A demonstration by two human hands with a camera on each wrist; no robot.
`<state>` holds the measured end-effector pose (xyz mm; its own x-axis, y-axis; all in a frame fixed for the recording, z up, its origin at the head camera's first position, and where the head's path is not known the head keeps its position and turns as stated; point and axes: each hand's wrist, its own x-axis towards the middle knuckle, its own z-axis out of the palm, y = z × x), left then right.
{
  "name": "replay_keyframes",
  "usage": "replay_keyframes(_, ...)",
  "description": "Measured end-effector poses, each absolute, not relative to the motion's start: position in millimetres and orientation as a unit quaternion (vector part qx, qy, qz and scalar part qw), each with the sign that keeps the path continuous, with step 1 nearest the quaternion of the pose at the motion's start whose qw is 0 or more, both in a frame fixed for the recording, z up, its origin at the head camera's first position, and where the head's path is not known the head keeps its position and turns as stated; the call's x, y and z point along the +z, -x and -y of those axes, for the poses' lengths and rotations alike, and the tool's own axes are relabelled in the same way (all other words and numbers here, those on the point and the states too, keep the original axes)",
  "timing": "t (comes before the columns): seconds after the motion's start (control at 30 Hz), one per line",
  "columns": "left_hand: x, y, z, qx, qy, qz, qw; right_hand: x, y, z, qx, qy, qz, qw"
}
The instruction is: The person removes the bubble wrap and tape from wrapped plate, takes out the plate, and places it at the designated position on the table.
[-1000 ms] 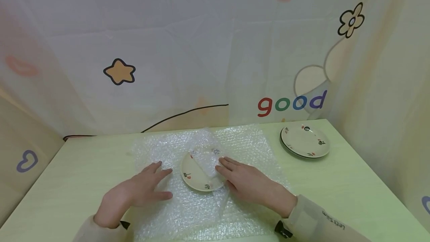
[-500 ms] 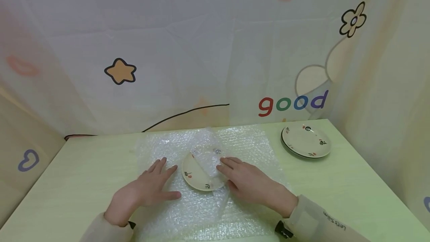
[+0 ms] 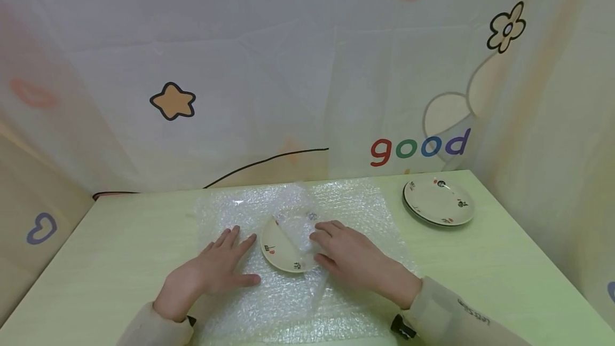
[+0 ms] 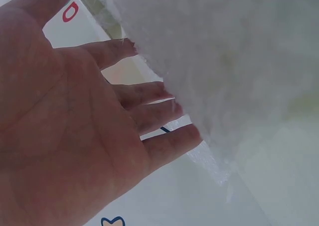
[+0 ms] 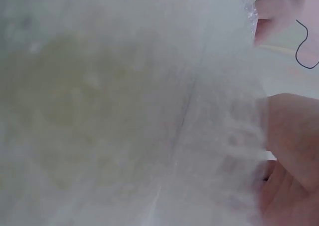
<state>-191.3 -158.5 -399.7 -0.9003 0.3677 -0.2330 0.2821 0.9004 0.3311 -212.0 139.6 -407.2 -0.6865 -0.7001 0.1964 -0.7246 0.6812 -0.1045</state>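
Note:
A small white plate [image 3: 281, 252] with little printed figures lies on a sheet of bubble wrap [image 3: 259, 303]. A folded corner of the wrap [image 3: 295, 223] covers its upper right part. My right hand [image 3: 353, 258] rests over the plate's right side and the folded corner, fingers loosely bent. To the left, my left hand [image 3: 211, 271] lies on the wrap with fingers spread, apart from the plate. In the left wrist view, the left fingertips are at the edge of a blurred wrap sheet [image 4: 224, 61]. Wrap [image 5: 109, 106] fills most of the right wrist view and hides part of the right hand [image 5: 294, 146].
Stacked plates [image 3: 439, 202] stand at the back right of the pale green table [image 3: 115, 250]. A printed curtain [image 3: 269, 84] hangs behind the table and along both sides.
My left hand has moved slightly right and nearer the plate, then stayed there. The right thumb has come away from under the fingers and shows beside the plate's edge. The plate keeps its place.

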Motion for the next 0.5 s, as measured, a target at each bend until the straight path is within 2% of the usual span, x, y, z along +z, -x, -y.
replay_keyframes(0.5,-399.2,192.4,155.5,0.132,-0.169,-0.967,0.138,-406.9,215.9,-132.4,0.116,-0.386,0.906,0.129)
